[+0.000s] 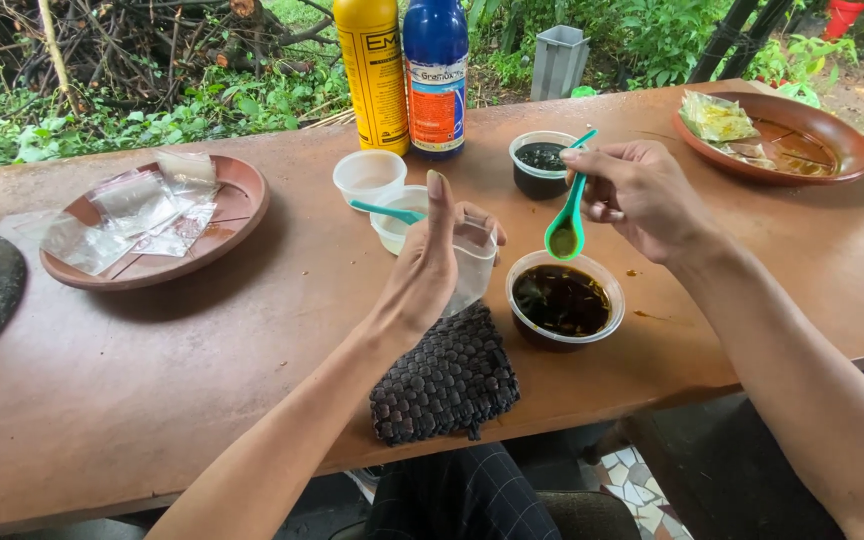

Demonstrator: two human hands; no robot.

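The green spoon [565, 236] hangs bowl-down just above the round tub of dark liquid [564, 300], with a small load of greenish-brown liquid in its bowl; the right hand [637, 195] pinches its handle between thumb and fingers. Just to the left, the left hand [432, 262] is raised on edge, fingers wrapped around a small clear plastic bag [474, 265] whose mouth faces up beside the spoon. Judging by this, the step in hand is carrying a spoonful from the tub over to the bag. The next move calls for a level spoon, a short sideways shift and a slow tip into the narrow opening, with the bag held open and steady, since a drip would land on the woven dark pouch [447, 375] lying under the left hand. Behind the bag stand two white cups, one empty [369, 177] and one [399, 228] with a teal spoon [384, 211] resting in it, and a smaller tub of black stuff [540, 163]. Farther back are a yellow bottle [373, 75] and a blue bottle [436, 80]. On the brown table [202, 360], well apart, a clay plate [237, 215] on the left holds more clear bags, and a second clay plate [822, 150] on the right holds yellowish packets.
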